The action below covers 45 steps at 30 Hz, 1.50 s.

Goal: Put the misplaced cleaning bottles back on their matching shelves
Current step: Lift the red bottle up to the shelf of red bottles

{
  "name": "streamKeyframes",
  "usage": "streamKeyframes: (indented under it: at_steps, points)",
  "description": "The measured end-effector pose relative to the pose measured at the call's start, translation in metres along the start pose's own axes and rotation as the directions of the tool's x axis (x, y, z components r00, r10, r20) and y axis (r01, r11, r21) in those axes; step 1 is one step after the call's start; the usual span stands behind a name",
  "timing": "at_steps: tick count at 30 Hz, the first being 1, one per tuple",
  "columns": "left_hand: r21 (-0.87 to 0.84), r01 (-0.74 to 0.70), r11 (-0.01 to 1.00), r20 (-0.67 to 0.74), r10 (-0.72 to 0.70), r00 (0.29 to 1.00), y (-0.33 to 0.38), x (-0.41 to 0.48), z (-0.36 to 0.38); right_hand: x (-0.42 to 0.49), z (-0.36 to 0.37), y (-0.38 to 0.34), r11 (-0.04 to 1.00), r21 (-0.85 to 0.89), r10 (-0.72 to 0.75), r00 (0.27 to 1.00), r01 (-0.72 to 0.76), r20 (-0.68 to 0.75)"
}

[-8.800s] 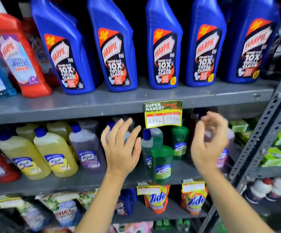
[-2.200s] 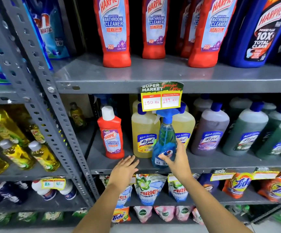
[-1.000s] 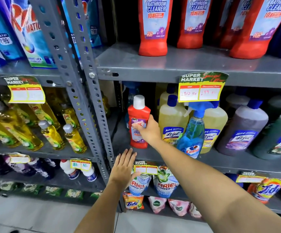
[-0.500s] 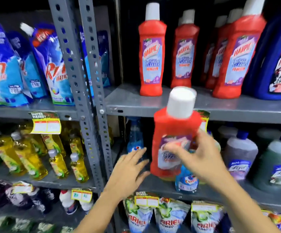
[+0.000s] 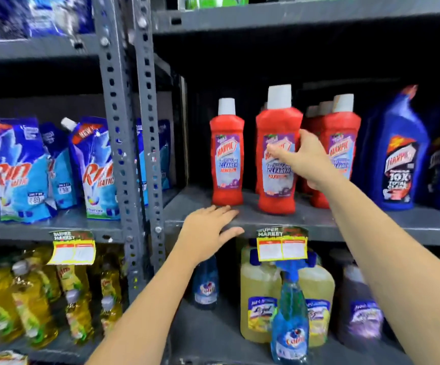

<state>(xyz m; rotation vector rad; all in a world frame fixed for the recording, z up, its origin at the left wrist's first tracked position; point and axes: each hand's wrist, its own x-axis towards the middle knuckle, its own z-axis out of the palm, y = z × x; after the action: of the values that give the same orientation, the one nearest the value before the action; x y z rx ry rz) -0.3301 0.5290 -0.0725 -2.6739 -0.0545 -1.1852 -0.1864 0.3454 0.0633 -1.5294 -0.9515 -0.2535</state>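
Red Harpic bathroom-cleaner bottle (image 5: 277,159), white cap, stands upright near the front edge of the grey metal shelf (image 5: 319,219), base on the shelf surface. Right hand (image 5: 306,156) is at the bottle's 3 o'clock side, fingers across the purple label, thumb up by the shoulder; fingers wrap the body, so I log it as gripping the bottle. Frame is motion-blurred, so how firmly it grips cannot be told.

At the bottle's 9 o'clock: a second red Harpic bottle (image 5: 226,154), same label, upright, apart from the held one with a dark gap between. At 3 o'clock: a cluster of more red Harpic bottles (image 5: 342,151), partly hidden behind the right hand. Further toward 3 o'clock: blue Harpic bottle (image 5: 398,159).

Left hand (image 5: 208,233) lies flat and spread on the shelf's front lip at the held bottle's 7 o'clock, palm down, holding nothing.

Yellow price tag (image 5: 282,246) hangs from the shelf lip at 6 o'clock. Shelf below: blue spray bottle (image 5: 290,320) in front of yellow Lizol bottles (image 5: 258,299).

Left bay, past the perforated upright (image 5: 118,127): blue Rin pouches (image 5: 21,169) at 9 o'clock, yellow dish-liquid bottles (image 5: 16,301) at 8 o'clock.
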Motion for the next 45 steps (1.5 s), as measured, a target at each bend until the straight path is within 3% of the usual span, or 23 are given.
streamKeyframes:
  at_steps: [10,16,24,45]
  points:
    - [-0.047,0.048,0.998,-0.023,-0.049,0.999,-0.002,0.000,0.007,0.004,0.004,0.028,0.992,0.044,0.124,0.992,-0.122,-0.032]
    - [-0.069,0.083,0.994,0.020,-0.081,0.996,-0.003,-0.002,0.011,-0.032,-0.009,0.050,0.940,-0.255,0.257,0.961,-0.225,0.099]
    - [-0.071,0.096,0.993,0.021,-0.095,0.995,-0.003,-0.002,0.012,-0.025,0.001,0.073,0.910,-0.352,0.277,0.953,-0.220,0.121]
    - [-0.052,0.099,0.994,0.018,-0.098,0.995,-0.002,-0.002,0.010,-0.007,0.009,0.103,0.937,-0.248,0.289,0.943,-0.245,0.163]
